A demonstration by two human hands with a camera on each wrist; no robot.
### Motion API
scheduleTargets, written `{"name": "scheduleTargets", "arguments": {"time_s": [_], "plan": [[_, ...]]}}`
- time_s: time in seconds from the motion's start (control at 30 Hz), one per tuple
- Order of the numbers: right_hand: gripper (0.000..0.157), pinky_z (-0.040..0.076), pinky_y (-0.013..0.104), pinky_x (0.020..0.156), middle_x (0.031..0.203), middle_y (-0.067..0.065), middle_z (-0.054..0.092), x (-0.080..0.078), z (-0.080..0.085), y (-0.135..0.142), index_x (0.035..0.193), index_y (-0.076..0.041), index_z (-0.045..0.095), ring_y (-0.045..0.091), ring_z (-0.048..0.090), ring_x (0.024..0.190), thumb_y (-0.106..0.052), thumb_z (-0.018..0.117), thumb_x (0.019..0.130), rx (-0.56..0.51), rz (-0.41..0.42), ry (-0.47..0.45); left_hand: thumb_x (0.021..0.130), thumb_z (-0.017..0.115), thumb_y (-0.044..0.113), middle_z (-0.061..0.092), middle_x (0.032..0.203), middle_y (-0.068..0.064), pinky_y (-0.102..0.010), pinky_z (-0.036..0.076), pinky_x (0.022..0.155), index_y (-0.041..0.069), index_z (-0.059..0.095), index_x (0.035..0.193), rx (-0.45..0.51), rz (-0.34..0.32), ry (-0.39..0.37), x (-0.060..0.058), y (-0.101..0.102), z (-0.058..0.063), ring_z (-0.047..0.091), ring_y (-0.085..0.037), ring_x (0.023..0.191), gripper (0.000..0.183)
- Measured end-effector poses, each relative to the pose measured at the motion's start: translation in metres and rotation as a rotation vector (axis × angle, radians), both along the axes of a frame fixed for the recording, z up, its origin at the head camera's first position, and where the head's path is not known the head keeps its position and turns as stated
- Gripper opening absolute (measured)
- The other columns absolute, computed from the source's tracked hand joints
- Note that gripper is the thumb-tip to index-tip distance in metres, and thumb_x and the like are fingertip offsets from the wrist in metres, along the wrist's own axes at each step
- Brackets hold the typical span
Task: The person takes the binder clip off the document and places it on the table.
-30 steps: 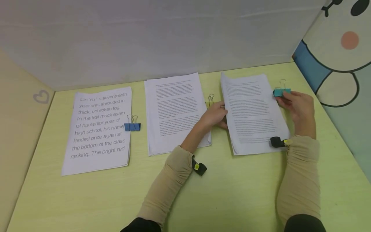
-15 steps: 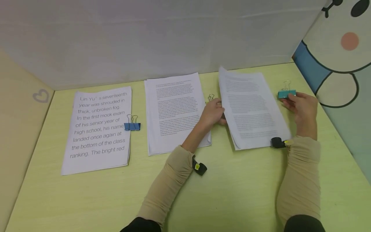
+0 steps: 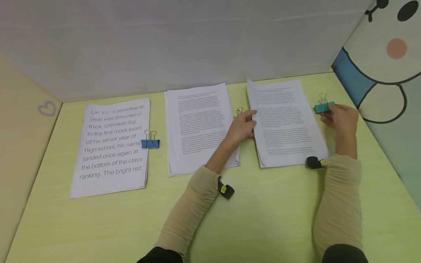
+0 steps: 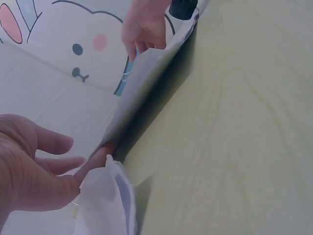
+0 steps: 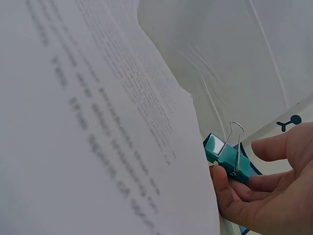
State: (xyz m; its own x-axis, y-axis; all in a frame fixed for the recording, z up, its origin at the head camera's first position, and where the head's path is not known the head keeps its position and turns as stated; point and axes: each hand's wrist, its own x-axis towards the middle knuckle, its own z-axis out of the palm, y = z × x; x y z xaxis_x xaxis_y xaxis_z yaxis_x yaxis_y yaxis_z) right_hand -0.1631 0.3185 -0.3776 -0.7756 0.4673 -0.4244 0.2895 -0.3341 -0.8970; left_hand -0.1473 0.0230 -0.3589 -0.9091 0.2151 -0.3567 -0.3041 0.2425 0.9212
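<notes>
At the right of the table, my left hand (image 3: 241, 128) holds the left edge of a stack of printed paper (image 3: 284, 124). That stack slants up off the table in the left wrist view, with a finger under its edge. Its top left corner curls upward. My right hand (image 3: 343, 117) holds a teal binder clip (image 3: 324, 107) just right of the stack's right edge. A wire handle of the clip stands up in the right wrist view, and a fingertip (image 5: 222, 183) lies at the clip's mouth. In the head view the clip is apart from the paper.
A second printed stack (image 3: 200, 128) lies in the middle, with a binder clip (image 3: 239, 110) partly hidden behind my left hand. The left stack (image 3: 110, 146), in large print, has a blue binder clip (image 3: 150, 143) on its right edge. A white wall (image 3: 184, 44) backs the table.
The right stack has shifted a little left, and its lower edge has moved up. My right hand first went right with the teal clip, then slightly back left, tilting it.
</notes>
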Motion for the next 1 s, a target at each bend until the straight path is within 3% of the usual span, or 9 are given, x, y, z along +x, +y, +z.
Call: {"name": "scheduleTargets", "arguments": {"time_s": [0.13,0.33,0.5,0.6,0.7,0.77,0.87,1.0], "plan": [[0.007,0.055,0.018,0.057,0.077,-0.004,0.066,-0.001,0.001,-0.001,0.107,-0.006,0.061,0.005,0.066,0.062,-0.012,0.061,0.103,0.052,-0.007,-0.035,0.107,0.053,0.013,0.053,0.151,-0.015,-0.033,0.057,0.086,0.002,0.049,0.152,-0.064,-0.047,-0.002,0.001,-0.001,0.000,0.066,-0.019,0.094,0.047],[0.032,0.054,0.014,0.063,0.109,-0.003,0.056,-0.003,0.001,-0.003,0.131,-0.005,0.060,0.003,0.062,0.078,-0.020,0.063,0.103,0.125,0.003,-0.104,0.108,0.053,0.016,0.053,0.150,-0.016,-0.035,0.058,0.086,0.001,0.047,0.154,-0.110,-0.051,0.004,0.000,-0.001,0.001,0.066,-0.020,0.096,0.049],[0.054,0.052,0.012,0.071,0.114,-0.007,0.055,-0.005,0.002,-0.005,0.150,-0.001,0.050,0.002,0.058,0.093,-0.025,0.062,0.104,0.193,0.044,-0.146,0.108,0.052,0.017,0.055,0.147,-0.016,-0.032,0.059,0.082,0.002,0.042,0.157,-0.147,-0.073,0.037,-0.001,-0.005,0.002,0.067,-0.020,0.099,0.051],[0.060,0.049,0.014,0.083,0.124,-0.005,0.055,-0.004,0.000,-0.004,0.155,-0.002,0.045,0.002,0.053,0.100,-0.035,0.057,0.106,0.346,0.099,-0.206,0.109,0.050,0.021,0.058,0.146,-0.014,-0.029,0.055,0.081,0.005,0.040,0.158,-0.263,-0.120,0.092,-0.001,-0.008,0.005,0.064,-0.019,0.099,0.052],[0.061,0.045,0.022,0.097,0.139,0.005,0.053,-0.006,0.000,-0.006,0.154,-0.003,0.046,0.010,0.052,0.113,-0.041,0.048,0.107,0.581,0.158,-0.240,0.110,0.047,0.023,0.060,0.144,-0.012,-0.030,0.051,0.086,0.006,0.043,0.157,-0.431,-0.154,0.193,-0.001,-0.014,0.013,0.063,-0.019,0.107,0.051],[0.061,0.042,0.028,0.101,0.146,0.012,0.050,-0.008,0.003,-0.011,0.153,-0.002,0.048,0.018,0.051,0.121,-0.041,0.042,0.107,0.739,0.163,-0.224,0.110,0.046,0.024,0.060,0.144,-0.012,-0.033,0.051,0.095,0.006,0.045,0.155,-0.499,-0.143,0.278,0.000,-0.020,0.020,0.062,-0.021,0.119,0.048],[0.059,0.038,0.035,0.112,0.151,0.019,0.048,-0.010,0.012,-0.023,0.152,0.001,0.048,0.027,0.045,0.136,-0.039,0.039,0.108,0.844,0.150,-0.131,0.111,0.046,0.026,0.056,0.147,-0.014,-0.037,0.046,0.107,0.003,0.048,0.152,-0.538,-0.081,0.446,0.003,-0.030,0.032,0.054,-0.027,0.136,0.046],[0.058,0.029,0.042,0.120,0.153,0.023,0.047,-0.009,0.025,-0.041,0.152,0.004,0.045,0.034,0.039,0.144,-0.036,0.041,0.110,0.936,0.168,0.022,0.111,0.049,0.028,0.051,0.151,-0.020,-0.045,0.038,0.116,0.000,0.049,0.151,-0.595,-0.013,0.700,0.005,-0.050,0.039,0.045,-0.036,0.143,0.049]]}}
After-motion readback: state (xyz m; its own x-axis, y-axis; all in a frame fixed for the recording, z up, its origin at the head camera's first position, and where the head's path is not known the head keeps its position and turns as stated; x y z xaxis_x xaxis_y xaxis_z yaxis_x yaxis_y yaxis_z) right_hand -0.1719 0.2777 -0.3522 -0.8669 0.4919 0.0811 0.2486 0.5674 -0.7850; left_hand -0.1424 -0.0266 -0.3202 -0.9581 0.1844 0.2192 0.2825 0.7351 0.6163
